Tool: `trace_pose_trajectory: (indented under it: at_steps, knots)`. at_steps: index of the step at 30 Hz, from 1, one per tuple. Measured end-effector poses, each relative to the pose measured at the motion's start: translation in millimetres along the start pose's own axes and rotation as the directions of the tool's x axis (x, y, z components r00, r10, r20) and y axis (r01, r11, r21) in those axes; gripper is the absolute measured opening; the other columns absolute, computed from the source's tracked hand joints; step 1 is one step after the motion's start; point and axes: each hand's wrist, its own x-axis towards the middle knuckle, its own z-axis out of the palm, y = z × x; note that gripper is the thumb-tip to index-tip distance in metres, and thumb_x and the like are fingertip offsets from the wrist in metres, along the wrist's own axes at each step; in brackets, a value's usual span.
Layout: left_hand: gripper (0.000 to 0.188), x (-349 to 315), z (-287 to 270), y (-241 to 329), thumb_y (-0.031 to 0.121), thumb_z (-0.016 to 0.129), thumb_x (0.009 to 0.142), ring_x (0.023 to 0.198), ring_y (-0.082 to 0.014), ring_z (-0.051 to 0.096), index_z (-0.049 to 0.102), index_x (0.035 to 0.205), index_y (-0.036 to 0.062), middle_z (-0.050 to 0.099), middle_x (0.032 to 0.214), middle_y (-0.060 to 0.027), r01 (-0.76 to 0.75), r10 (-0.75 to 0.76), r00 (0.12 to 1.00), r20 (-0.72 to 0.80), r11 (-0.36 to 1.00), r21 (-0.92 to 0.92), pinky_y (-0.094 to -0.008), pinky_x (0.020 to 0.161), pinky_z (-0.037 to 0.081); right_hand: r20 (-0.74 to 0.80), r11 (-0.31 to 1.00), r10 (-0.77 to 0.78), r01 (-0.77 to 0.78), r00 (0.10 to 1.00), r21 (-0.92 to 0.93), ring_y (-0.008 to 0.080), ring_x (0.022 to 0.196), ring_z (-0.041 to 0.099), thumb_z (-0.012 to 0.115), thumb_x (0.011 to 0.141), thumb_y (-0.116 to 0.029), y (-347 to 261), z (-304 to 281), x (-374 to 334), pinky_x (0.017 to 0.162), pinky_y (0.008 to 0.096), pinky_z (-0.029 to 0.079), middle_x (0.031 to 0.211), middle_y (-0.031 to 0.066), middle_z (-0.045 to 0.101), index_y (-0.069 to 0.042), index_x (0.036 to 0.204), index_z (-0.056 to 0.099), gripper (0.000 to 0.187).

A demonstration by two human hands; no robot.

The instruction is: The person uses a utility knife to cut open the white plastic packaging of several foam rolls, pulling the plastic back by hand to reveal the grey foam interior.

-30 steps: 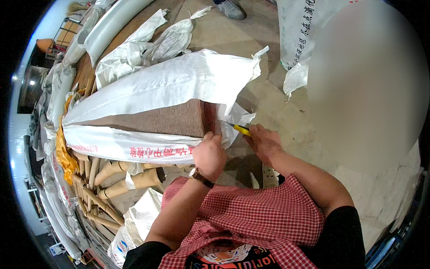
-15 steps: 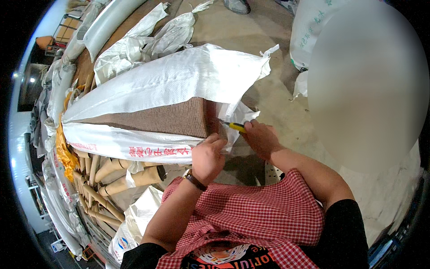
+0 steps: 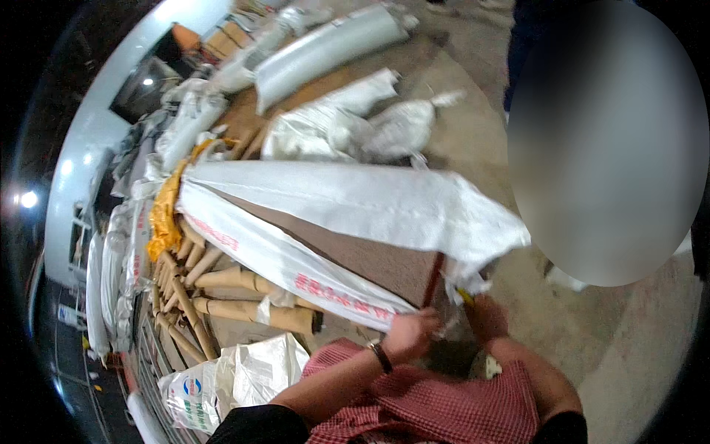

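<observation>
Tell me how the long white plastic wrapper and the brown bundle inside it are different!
The long white plastic wrapper has red printing; the brown bundle looks plain. The wrapper is thin and gapes open, while the bundle looks thick and solid. The wrapper's right end is crumpled; the bundle's is straight-edged. Both are long.

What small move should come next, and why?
Perhaps slit the white wrapping with the yellow knife: the right hand holds it near the loose end, the left hand grips the wrapping's edge, and the brown bundle is only partly bared.
</observation>
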Motion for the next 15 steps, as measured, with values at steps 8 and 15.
trace_pose_trajectory:
  at_steps: [8,15]
  knots:
    - [0.027,-26,3,-9,0.002,0.057,0.065,0.082,-0.0322,0.056,0.061,0.091,0.0071,0.054,0.090,-0.0094,-0.136,0.111,0.987,-0.116,0.961,-0.241,-0.0395,0.065,0.046,0.431,0.943,0.187,-0.038,0.883,-0.331,0.0269,0.088,0.060,0.049,0.087,-0.034,46,20,-16,0.069,0.0372,0.048,0.099,0.0107,0.061,-0.005,0.097,0.054,0.031]
    - [0.035,-16,-27,38,0.010,0.059,0.069,0.090,-0.0342,0.055,0.058,0.103,0.0059,0.054,0.098,-0.0141,0.158,-0.118,0.937,0.328,0.983,-0.096,-0.0390,0.071,0.047,0.189,0.859,0.491,-0.509,0.850,0.055,0.0301,0.083,0.061,0.051,0.086,-0.036,58,11,-30,0.070,0.0389,0.047,0.086,0.0165,0.063,-0.003,0.094,0.053,0.034]
